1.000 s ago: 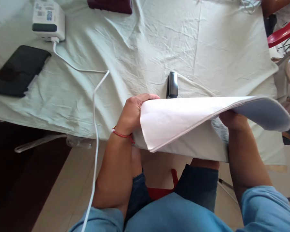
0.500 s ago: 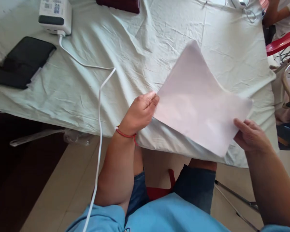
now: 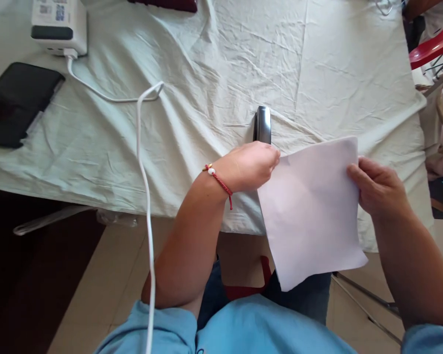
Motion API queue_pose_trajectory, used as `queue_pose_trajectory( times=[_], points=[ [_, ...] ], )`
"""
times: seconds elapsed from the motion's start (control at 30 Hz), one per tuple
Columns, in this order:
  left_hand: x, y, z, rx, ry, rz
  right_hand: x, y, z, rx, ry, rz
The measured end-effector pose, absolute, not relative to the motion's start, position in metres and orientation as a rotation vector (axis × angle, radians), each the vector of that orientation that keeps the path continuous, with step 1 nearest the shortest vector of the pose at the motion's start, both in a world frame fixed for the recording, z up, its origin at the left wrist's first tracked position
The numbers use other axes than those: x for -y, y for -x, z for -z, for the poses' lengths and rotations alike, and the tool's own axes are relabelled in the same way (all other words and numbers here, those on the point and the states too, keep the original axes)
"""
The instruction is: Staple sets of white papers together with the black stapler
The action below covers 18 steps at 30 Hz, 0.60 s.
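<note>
Now 2 hands pinch a white paper sheet [image 3: 312, 211]: left hand [image 3: 251, 166] grips its top-left corner just beside the stapler [image 3: 263, 125], right hand [image 3: 378, 189] its right edge.

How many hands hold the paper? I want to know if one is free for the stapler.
2: the left hand pinches the paper's upper left corner; the right hand grips its right edge. The stapler lies untouched.
</note>
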State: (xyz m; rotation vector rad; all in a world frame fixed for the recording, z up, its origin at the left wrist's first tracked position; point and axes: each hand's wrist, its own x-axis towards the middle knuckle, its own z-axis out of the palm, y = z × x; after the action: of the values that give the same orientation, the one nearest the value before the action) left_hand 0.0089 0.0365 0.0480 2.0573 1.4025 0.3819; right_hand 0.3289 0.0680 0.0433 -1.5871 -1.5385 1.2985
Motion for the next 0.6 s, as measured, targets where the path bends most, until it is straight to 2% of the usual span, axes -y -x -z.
queue_pose_trajectory(
  times=[0.13,0.23,0.6],
  points=[
    [-0.037,0.005,-0.048,-1.645,-1.810,-0.601,-0.085,-0.297,-0.040,1.446,1.605,-1.398],
    [-0.030,0.014,-0.044,-1.634,-1.603,-0.749,-0.093,-0.284,-0.043,1.379,1.702,-1.526],
    [-0.023,0.022,-0.026,-1.998,-1.513,-0.639,-0.097,-0.286,-0.044,1.309,1.879,-1.543]
  ],
)
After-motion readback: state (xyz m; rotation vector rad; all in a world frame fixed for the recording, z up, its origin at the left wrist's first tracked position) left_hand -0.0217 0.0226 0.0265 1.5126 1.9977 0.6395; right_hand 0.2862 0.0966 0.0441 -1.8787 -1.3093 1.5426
